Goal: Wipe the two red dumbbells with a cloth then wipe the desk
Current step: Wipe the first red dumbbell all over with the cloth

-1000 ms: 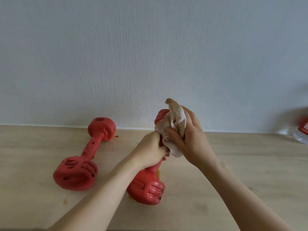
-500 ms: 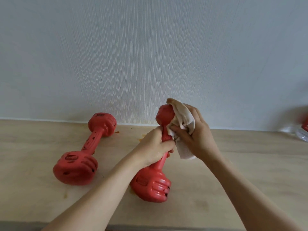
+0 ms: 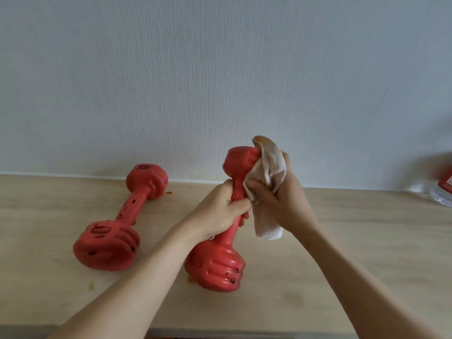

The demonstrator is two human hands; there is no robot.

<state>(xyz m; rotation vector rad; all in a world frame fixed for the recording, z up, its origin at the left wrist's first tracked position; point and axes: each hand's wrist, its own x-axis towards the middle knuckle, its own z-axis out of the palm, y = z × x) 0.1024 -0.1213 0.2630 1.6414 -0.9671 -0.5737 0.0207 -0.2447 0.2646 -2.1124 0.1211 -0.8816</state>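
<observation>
One red dumbbell (image 3: 215, 263) stands tilted on the wooden desk (image 3: 354, 253), its lower head resting on the surface and its upper head raised. My left hand (image 3: 220, 211) grips its handle. My right hand (image 3: 278, 199) holds a stained white cloth (image 3: 269, 172) pressed against the right side of the upper head; a loose end hangs below the hand. The second red dumbbell (image 3: 117, 221) lies flat on the desk to the left, untouched.
A pale textured wall (image 3: 220, 81) rises right behind the desk. A clear plastic bottle with a red label (image 3: 442, 189) lies at the far right edge. Small orange stains (image 3: 91, 286) mark the desk near the dumbbells.
The cloth has slid from covering the upper head to its right side, leaving the red head exposed. The held dumbbell has shifted slightly.
</observation>
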